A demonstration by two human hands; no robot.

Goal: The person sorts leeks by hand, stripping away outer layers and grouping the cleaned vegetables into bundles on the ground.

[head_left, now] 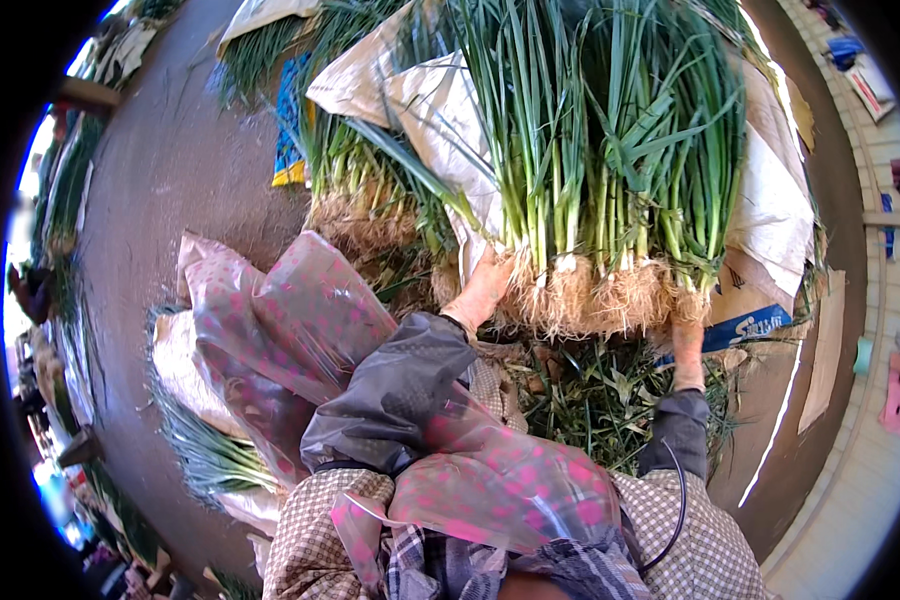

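A big upright bundle of green spring onions with pale stalks and sandy, matted roots (600, 190) stands on a white woven plastic sack (770, 200) spread over the grey concrete ground (170, 170). A second, smaller bunch of green onions (355, 170) lies just to its left. A crumpled clear plastic sheet with pink dots (290, 330) drapes over the left forearm. The left hand (480, 290) presses against the bundle's root end, fingers flat and spread. The right hand (687, 335) touches the roots lower right; its fingers' grip cannot be told.
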